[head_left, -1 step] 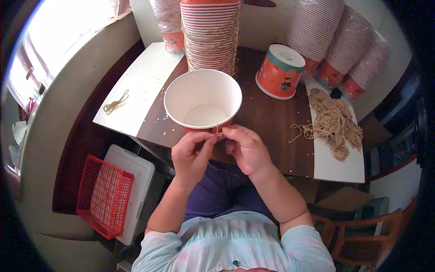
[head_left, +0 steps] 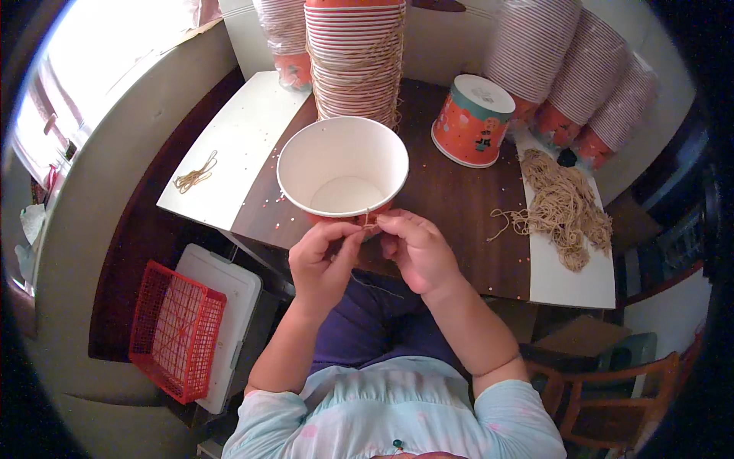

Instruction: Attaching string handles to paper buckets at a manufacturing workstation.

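A paper bucket [head_left: 342, 164] with a white inside and a red outer wall stands upright at the table's near edge, its mouth tilted toward me. At its near rim my left hand [head_left: 325, 252] pinches a thin tan string [head_left: 368, 222]. Across from it, my right hand [head_left: 417, 249] has thumb and forefinger closed on the same string. The string runs up to the rim, where it seems to pass through the wall. A loose end hangs below the hands over my lap. Most of the bucket's near wall is hidden behind my fingers.
Behind the bucket rises a tall stack of buckets [head_left: 355, 69] with strings. An upturned red bucket [head_left: 474, 122] stands right of it, before wrapped stacks [head_left: 535, 46]. A string heap [head_left: 566, 206] lies right, a small string bundle [head_left: 196, 172] left. A red basket [head_left: 180, 329] sits lower left.
My right hand has shifted very slightly to the right, still pinching the string. Everything else stays as it was.
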Action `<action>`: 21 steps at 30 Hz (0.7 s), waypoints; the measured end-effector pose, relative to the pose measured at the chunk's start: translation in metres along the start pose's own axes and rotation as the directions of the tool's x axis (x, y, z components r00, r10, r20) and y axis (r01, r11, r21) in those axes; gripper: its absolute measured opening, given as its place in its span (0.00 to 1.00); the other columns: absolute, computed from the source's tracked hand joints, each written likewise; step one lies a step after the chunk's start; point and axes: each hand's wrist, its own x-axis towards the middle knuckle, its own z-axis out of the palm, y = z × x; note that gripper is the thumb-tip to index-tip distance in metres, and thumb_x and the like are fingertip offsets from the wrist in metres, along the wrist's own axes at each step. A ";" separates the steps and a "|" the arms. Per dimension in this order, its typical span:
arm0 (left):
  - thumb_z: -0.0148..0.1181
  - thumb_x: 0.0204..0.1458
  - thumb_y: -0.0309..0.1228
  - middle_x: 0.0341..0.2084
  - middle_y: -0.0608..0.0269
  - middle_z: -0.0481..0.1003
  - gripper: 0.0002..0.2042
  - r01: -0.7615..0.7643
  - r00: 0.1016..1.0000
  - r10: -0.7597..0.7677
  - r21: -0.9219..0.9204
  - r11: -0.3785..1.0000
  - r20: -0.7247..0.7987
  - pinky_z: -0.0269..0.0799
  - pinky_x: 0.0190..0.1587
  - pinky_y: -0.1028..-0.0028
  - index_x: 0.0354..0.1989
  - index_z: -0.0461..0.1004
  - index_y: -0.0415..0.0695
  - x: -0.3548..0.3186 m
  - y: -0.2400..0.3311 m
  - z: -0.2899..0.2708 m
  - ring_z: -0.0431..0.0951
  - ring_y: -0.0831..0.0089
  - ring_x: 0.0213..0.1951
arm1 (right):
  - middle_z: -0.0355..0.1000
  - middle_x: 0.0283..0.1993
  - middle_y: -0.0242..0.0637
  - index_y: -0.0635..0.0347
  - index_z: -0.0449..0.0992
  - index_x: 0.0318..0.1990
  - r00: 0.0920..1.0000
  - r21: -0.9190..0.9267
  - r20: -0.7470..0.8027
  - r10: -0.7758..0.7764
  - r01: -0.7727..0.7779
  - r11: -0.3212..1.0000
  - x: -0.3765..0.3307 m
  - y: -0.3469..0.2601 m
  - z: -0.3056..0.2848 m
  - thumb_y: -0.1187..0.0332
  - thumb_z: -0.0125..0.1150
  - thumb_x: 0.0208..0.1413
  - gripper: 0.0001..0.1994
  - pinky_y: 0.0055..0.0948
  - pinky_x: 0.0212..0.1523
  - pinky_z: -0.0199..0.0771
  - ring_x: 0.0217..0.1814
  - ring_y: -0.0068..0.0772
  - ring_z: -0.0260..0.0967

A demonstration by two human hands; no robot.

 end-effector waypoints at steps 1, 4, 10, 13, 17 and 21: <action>0.61 0.46 0.20 0.25 0.63 0.75 0.04 0.090 0.996 -0.091 -0.045 0.995 -0.007 0.67 0.26 0.83 0.31 0.75 0.37 -0.001 0.000 0.000 0.74 0.82 0.25 | 0.73 0.31 0.29 0.60 0.75 0.35 1.000 -0.028 0.011 -0.014 0.015 0.999 0.001 -0.001 -0.001 0.67 0.56 0.53 0.07 0.16 0.28 0.61 0.26 0.15 0.62; 0.60 0.48 0.20 0.24 0.66 0.74 0.03 0.122 0.992 -0.123 -0.066 0.990 -0.016 0.66 0.27 0.84 0.32 0.75 0.36 0.000 0.006 -0.001 0.72 0.85 0.25 | 0.74 0.32 0.30 0.60 0.76 0.35 0.998 -0.090 0.024 -0.066 0.067 0.994 -0.001 -0.007 0.005 0.68 0.56 0.53 0.07 0.14 0.27 0.60 0.26 0.13 0.61; 0.59 0.50 0.20 0.28 0.66 0.76 0.03 0.144 0.989 -0.146 -0.086 0.986 -0.014 0.67 0.33 0.84 0.32 0.75 0.35 0.000 0.006 -0.002 0.72 0.84 0.30 | 0.75 0.31 0.29 0.60 0.76 0.34 0.990 -0.212 0.021 -0.137 0.138 0.967 -0.003 -0.012 0.009 0.68 0.57 0.52 0.06 0.13 0.26 0.58 0.25 0.11 0.59; 0.59 0.50 0.20 0.28 0.65 0.76 0.03 0.168 0.985 -0.170 -0.103 0.980 -0.007 0.68 0.33 0.84 0.32 0.75 0.34 0.000 0.006 -0.001 0.73 0.83 0.30 | 0.75 0.32 0.30 0.61 0.76 0.36 0.993 -0.175 0.049 -0.111 0.118 0.977 -0.003 -0.012 0.005 0.68 0.57 0.53 0.07 0.15 0.32 0.62 0.29 0.14 0.64; 0.59 0.50 0.21 0.28 0.64 0.76 0.04 0.269 0.962 -0.271 -0.232 0.935 0.022 0.68 0.33 0.84 0.33 0.75 0.34 -0.002 0.008 0.000 0.73 0.83 0.30 | 0.75 0.32 0.27 0.58 0.77 0.36 0.997 -0.123 0.041 -0.060 0.064 0.990 0.000 -0.006 -0.003 0.67 0.58 0.53 0.07 0.13 0.30 0.59 0.26 0.11 0.62; 0.57 0.51 0.21 0.28 0.65 0.76 0.05 0.277 0.961 -0.270 -0.317 0.907 0.068 0.66 0.28 0.87 0.35 0.74 0.34 -0.003 0.007 -0.002 0.71 0.86 0.26 | 0.74 0.31 0.23 0.54 0.77 0.34 0.998 -0.090 0.018 -0.054 0.056 0.994 -0.001 -0.001 -0.001 0.66 0.60 0.52 0.05 0.13 0.25 0.51 0.22 0.09 0.53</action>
